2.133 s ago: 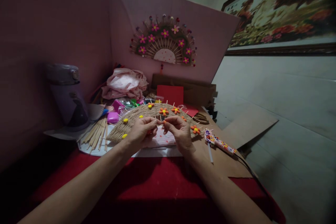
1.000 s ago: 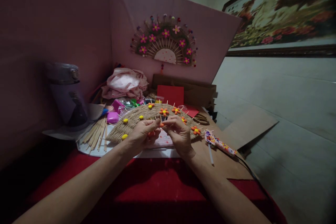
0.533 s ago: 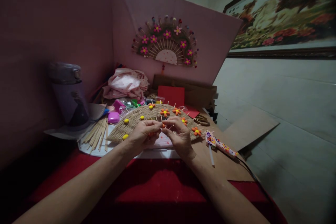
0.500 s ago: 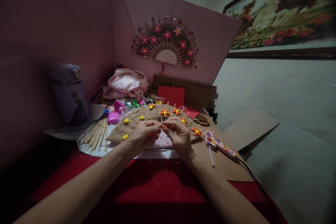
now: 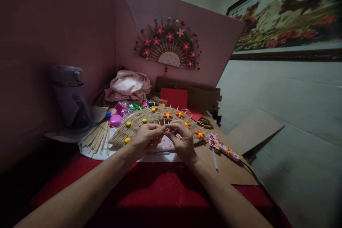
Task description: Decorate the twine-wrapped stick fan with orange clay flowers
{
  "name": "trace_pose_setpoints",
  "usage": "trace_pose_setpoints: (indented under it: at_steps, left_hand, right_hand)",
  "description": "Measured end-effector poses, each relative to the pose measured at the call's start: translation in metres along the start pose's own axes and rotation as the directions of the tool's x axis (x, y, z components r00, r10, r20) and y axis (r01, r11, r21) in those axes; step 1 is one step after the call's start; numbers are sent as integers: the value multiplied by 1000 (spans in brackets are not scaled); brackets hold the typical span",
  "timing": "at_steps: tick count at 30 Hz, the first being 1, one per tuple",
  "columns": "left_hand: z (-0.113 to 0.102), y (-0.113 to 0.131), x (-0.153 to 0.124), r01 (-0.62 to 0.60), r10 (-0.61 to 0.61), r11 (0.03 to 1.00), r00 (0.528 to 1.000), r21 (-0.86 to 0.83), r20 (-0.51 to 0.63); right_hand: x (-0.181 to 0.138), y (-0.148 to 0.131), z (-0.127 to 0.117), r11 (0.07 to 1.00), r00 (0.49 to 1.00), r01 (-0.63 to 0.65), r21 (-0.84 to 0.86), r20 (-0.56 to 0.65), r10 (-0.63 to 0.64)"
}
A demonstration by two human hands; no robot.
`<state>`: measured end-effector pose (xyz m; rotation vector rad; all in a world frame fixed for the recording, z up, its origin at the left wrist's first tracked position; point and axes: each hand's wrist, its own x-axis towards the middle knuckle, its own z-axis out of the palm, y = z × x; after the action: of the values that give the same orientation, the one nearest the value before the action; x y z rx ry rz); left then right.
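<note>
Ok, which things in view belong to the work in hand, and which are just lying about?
In the work, it seems:
twine-covered fan, with left hand and right hand in front of it
yellow dots and orange flowers on the fan
glue gun, probably

Apparently just there:
flask
red card
framed picture

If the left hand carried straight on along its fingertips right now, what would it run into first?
Most likely the right hand: its fingertips face those of the left hand, over the twine-covered fan. Depth is unclear, so they may already be touching.
</note>
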<state>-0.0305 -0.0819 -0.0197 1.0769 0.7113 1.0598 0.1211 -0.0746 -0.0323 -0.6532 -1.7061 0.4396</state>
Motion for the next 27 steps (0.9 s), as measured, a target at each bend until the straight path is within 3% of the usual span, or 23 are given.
trace_pose_setpoints:
  at_steps: [27]
  left_hand:
    - [0, -1, 1, -23, 21, 996, 1000, -81, -20]
  right_hand:
    - [-2, 0, -1, 997, 996, 55, -63, -64, -59]
